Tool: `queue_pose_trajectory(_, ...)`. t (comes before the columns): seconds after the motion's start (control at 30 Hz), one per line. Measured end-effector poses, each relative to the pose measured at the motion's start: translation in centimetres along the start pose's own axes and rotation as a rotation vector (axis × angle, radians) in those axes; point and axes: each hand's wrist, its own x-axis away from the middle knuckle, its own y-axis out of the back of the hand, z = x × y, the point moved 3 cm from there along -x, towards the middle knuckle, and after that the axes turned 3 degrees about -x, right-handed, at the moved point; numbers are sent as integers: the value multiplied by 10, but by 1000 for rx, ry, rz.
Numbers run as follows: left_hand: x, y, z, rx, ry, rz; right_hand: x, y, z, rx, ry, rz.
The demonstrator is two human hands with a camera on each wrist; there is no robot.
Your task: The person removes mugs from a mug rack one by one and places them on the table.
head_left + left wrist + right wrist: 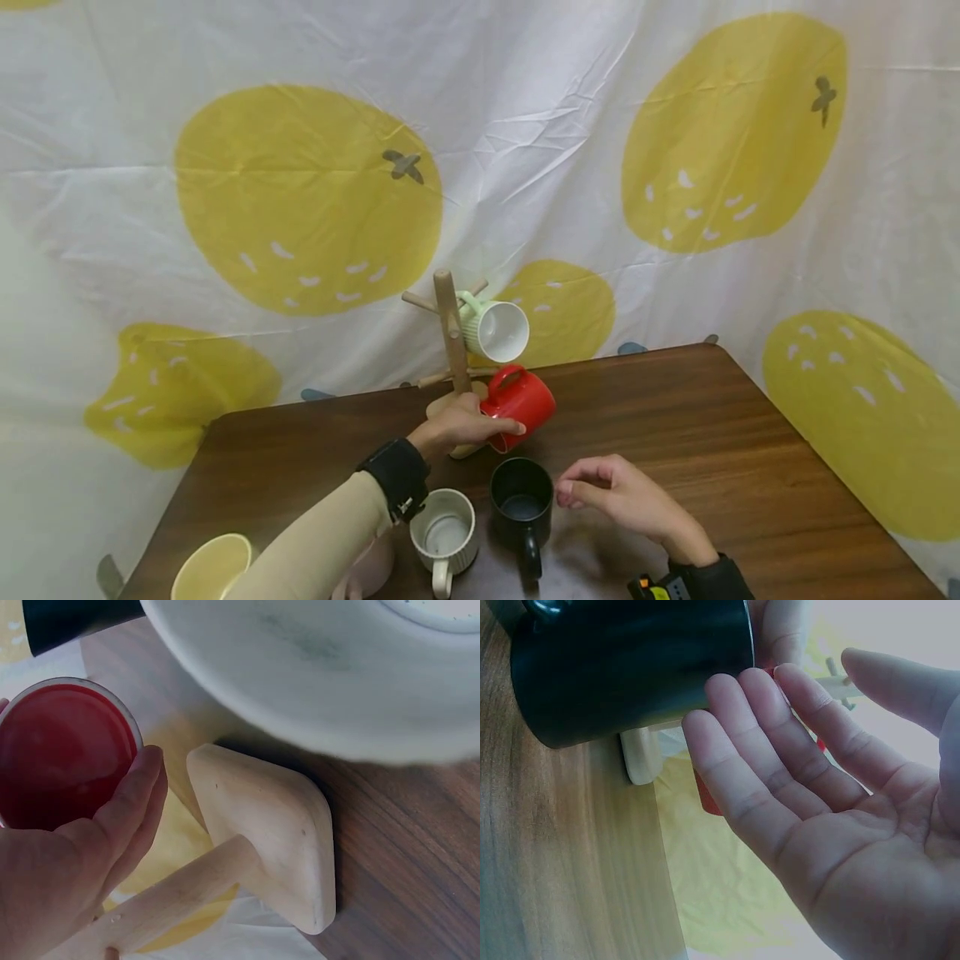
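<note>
Directions are read in the head view, with the black mug (521,510) as the middle of the dial. At 12 o'clock, the left hand (461,421) grips the red mug (531,407), thumb laid along its side and fingers wrapped round it. The red mug is tilted over, its handle toward 11 o'clock, close beside the wooden mug rack (447,308); whether it touches the rack I cannot tell. The rack stands at 11 o'clock, and the pale green mug (474,333) hangs by its handle from one of the upper pegs, near 12 o'clock and above the red one.

The right hand (626,500) is at 3 o'clock, fingers loose and lightly bent, the thumb apart from them in the right wrist view. Its fingertips are just beside the black mug; contact cannot be made out. That mug is upright on the brown wooden counter (675,417), handle toward 6 o'clock.

Just beside it at 9 o'clock, the ribbed cream mug (463,546) stands upright, its handle also toward 6. At 8 o'clock the pink mug (375,568) is partly hidden by the beige sleeve (326,533). Farther out at 9 is the yellow mug (202,571), also partly covered by the sleeve. Behind the counter, toward 12, hangs a white cloth (525,200) printed with large yellow fruit
</note>
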Motion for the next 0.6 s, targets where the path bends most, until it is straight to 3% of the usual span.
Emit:
queue_pose_trajectory(0.27, 2, -2, -3, -63, -82, -26, -1, 0, 5, -28, 1, -52)
queue_pose_trajectory(0.47, 1, -4, -8, -124, -168, -55, 2, 5, 3, -81, -64, -123)
queue_pose_trajectory(0.6, 1, -6, -12, -164, -189, -98, 2, 10, 2, -150, -99, -164)
